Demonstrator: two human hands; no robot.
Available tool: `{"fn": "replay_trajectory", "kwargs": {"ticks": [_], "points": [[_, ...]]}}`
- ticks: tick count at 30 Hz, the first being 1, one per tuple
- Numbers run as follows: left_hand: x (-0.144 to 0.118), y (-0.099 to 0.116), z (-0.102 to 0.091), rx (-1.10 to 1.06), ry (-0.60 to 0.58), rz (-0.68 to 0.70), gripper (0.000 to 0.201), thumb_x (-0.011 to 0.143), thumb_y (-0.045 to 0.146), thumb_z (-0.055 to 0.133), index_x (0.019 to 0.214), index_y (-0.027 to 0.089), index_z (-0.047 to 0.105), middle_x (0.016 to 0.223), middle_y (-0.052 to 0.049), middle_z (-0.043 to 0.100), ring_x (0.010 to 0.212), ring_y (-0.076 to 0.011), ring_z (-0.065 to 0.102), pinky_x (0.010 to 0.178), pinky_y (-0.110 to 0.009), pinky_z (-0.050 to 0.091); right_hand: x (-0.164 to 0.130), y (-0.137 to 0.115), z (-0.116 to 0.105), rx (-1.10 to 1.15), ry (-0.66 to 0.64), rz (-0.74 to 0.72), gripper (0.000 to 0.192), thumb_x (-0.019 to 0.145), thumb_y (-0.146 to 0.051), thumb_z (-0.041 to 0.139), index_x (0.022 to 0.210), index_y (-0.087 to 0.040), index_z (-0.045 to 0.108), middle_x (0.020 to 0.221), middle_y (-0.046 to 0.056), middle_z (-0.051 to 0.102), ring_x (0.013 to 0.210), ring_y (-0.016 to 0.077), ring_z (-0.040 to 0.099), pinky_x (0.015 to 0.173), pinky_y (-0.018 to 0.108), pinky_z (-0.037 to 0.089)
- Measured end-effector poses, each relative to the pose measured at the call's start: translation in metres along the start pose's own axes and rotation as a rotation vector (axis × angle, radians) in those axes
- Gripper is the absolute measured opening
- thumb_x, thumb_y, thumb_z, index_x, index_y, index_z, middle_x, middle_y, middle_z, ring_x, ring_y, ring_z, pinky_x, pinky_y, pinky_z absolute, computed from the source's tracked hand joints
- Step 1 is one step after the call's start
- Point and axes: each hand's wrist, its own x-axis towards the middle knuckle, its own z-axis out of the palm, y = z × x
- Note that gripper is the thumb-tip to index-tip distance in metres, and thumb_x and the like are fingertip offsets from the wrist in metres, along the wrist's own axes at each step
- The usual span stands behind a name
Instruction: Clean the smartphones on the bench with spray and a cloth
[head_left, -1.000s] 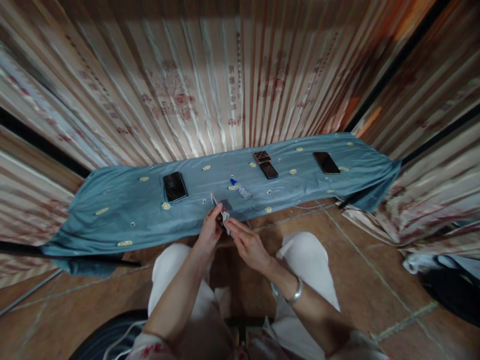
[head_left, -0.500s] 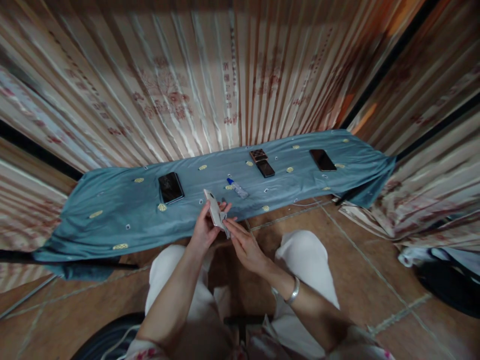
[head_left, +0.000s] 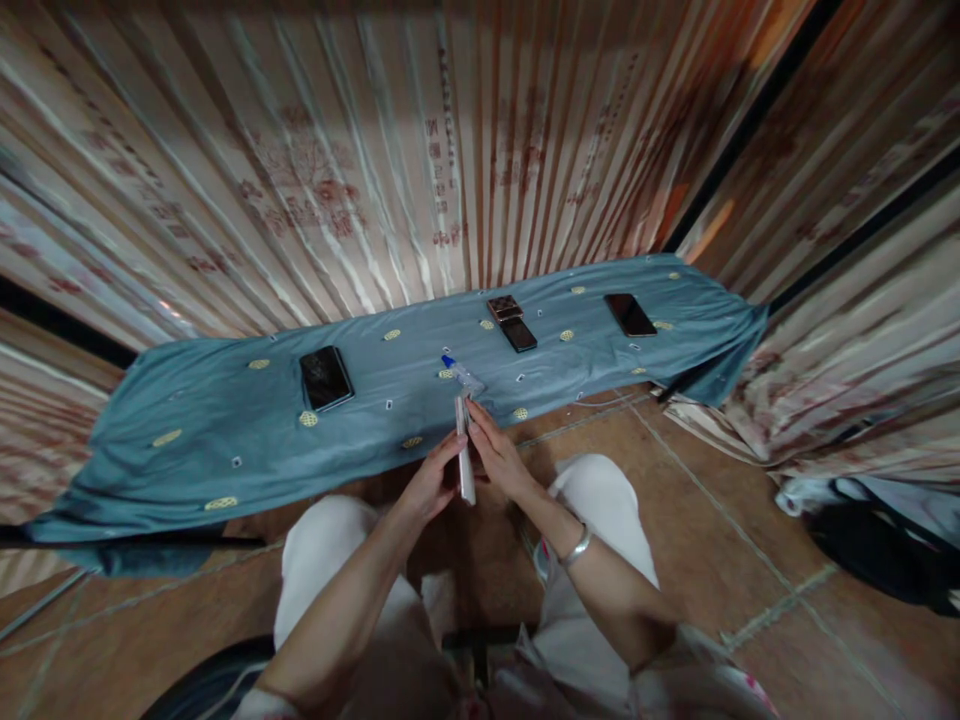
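Over the near edge of the cloth-covered table, a slim white phone (head_left: 466, 470) stands edge-on to me between both hands. My left hand (head_left: 432, 478) grips it from the left, fingers closed on its side. Against its right face lies my right hand (head_left: 498, 456), fingers pressed together on the phone; whatever may be between them and the phone is hidden. Just beyond the hands, a small clear bottle with a blue cap (head_left: 463, 374) lies on its side.
The blue-green cloth (head_left: 360, 440) covers a long, narrow table. On it lie a dark tablet-like device (head_left: 327, 378) at left, an open flip phone (head_left: 514, 324) near the middle, and a black phone (head_left: 630, 314) at right. Striped curtains (head_left: 375, 150) hang behind.
The phone has turned from showing its broad white face to standing edge-on. My right hand has moved from its lower end up along its right face. The whole view has shifted slightly.
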Motion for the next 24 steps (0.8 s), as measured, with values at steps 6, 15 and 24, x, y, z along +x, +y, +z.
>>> {"fn": "replay_trajectory", "kwargs": {"ticks": [6,15,24], "points": [[0.004,0.001,0.001,-0.078,0.074,0.035,0.016,0.072,0.026,0.067,0.085,0.018,0.067,0.073,-0.001,0.069,0.074,-0.0180,0.066,0.071,-0.030,0.053,0.001,0.006,0.007,-0.005,-0.030,0.103,0.065,0.089,-0.061,0.032,0.139,-0.021,0.041,0.146,0.007,0.039,0.137,0.0204,0.032,0.116,0.040,0.020],[0.016,0.016,-0.008,-0.194,0.166,0.160,0.013,0.072,0.026,0.065,0.076,0.014,0.066,0.068,-0.001,0.068,0.064,-0.0143,0.064,0.070,-0.026,0.051,-0.019,-0.009,0.011,-0.041,-0.254,-0.080,0.059,0.090,-0.047,0.045,0.143,-0.025,0.032,0.147,0.006,0.037,0.136,0.0205,0.033,0.114,0.041,0.024],[0.019,0.019,-0.012,-0.181,0.239,0.198,0.017,0.069,0.025,0.069,0.080,0.018,0.058,0.080,-0.003,0.070,0.081,-0.0213,0.068,0.082,-0.035,0.049,-0.029,-0.015,0.014,-0.186,-0.232,-0.147,0.051,0.094,-0.034,0.041,0.143,-0.025,0.033,0.144,0.007,0.042,0.132,0.0214,0.038,0.110,0.042,0.033]]}}
